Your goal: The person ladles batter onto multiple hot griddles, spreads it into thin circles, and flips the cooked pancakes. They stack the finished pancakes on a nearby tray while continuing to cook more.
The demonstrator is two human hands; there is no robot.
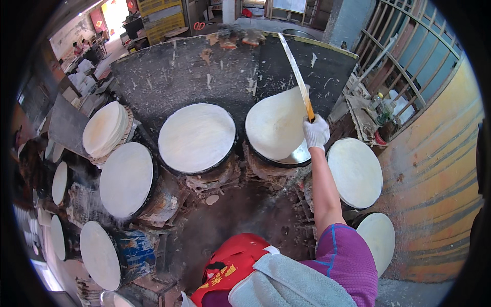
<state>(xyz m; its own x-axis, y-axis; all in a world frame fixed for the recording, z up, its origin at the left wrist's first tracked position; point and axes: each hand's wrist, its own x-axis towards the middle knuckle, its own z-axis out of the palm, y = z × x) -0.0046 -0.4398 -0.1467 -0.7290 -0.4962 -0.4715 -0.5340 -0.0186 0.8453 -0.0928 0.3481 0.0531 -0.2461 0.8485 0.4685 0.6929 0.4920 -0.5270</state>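
My right hand [316, 131], in a white knit glove, grips the dark handle of a long flat blade [294, 71] that points up and away. Beside it a thin, round, pale sheet [274, 122] lies on a round griddle [291, 165]. The sheet's right side is raised behind the blade, and shiny bare metal shows below it near my wrist. Whether my fingers also touch the sheet cannot be told. My left hand is out of view. Left of this griddle, another pale round sheet [196, 137] covers its own griddle. One more sheet-covered griddle [355, 172] stands right of my forearm.
Further sheet-covered griddles [126, 179] on brick and drum stands ring me, some steaming. A stack of round sheets [105, 130] rests on a woven tray at left. A dark panel [184, 73] stands ahead. Bottles [384, 111] sit on a ledge by a barred window. People sit far left.
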